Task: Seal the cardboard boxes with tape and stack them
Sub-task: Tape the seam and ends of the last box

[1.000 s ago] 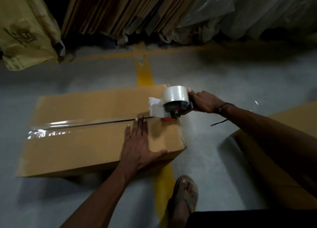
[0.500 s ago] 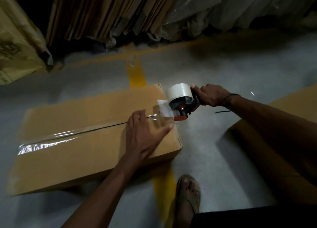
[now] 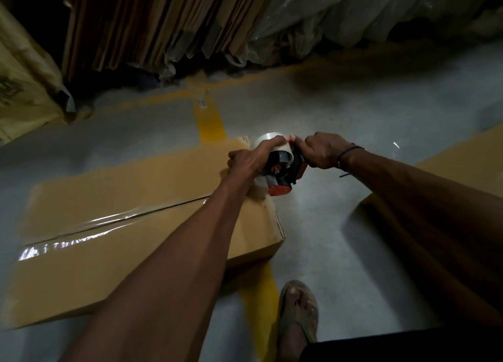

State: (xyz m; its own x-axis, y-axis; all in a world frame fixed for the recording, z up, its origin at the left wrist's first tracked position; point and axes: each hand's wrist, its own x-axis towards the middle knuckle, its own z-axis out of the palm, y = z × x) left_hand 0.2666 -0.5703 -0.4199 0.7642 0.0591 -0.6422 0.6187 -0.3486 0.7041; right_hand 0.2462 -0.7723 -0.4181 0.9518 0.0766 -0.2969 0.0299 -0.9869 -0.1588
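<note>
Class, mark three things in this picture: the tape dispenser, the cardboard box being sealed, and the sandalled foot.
tape dispenser [image 3: 281, 175], head view, its dark body.
cardboard box [image 3: 122, 179], head view, bare top flap.
sandalled foot [image 3: 298, 307], head view, the toes.

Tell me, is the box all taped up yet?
Nearly. Shiny tape already runs along the seam of the box. At its right end, the right hand grips the tape gun while the left hand holds the roll, apparently to break the tape off. Stacking hasn't started: this box is on the floor, another box beside it.
</note>
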